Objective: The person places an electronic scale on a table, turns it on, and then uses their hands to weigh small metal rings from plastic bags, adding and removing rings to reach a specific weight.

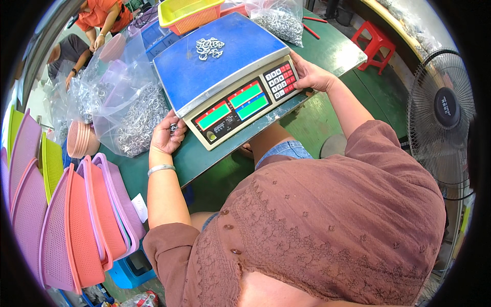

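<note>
A digital weighing scale (227,125) with a blue platform (240,41) sits at an angle near the front edge of the green table. On the platform lies a small pile of silvery metal hooks or clasps (209,48). My left hand (169,132) is curled beside the scale's front left corner, with a few small silvery metal pieces showing between its fingers. At the right end, my right hand (313,73) grips the scale's corner, thumb by the keypad and fingertips partly hidden along its side.
Clear bags of metal pieces stand left of the scale (140,120) and behind it (280,25). Colourful plastic baskets (84,225) are stacked at lower left. A yellow basket (189,13) is behind. Two people's hands work at far left. A fan (442,112) and red stool (376,43) are right.
</note>
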A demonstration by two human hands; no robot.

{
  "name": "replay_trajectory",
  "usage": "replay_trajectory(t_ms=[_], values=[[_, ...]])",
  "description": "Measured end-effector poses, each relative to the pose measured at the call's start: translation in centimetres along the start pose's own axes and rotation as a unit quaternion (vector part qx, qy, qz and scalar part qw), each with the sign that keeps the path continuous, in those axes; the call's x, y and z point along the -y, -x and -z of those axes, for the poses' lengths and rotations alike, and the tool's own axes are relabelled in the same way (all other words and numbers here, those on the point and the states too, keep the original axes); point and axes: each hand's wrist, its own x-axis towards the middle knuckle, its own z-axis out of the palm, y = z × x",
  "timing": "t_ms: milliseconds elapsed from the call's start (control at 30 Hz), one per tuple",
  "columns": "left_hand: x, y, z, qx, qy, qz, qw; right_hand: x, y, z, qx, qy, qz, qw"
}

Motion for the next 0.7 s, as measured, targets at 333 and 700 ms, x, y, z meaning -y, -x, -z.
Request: replay_trajectory(t_ms=[333, 700], values=[[0.1, 0.0, 0.0, 0.012, -0.003, -0.003, 1.0, 0.0, 0.2, 0.1, 0.011, -0.024, -0.013, 1.0], [0.1, 0.1, -0.6, -0.017, -0.029, -0.014, 0.999, -1.0, -0.5, 1.1, 0.031, -0.115, 0.005, 0.993]])
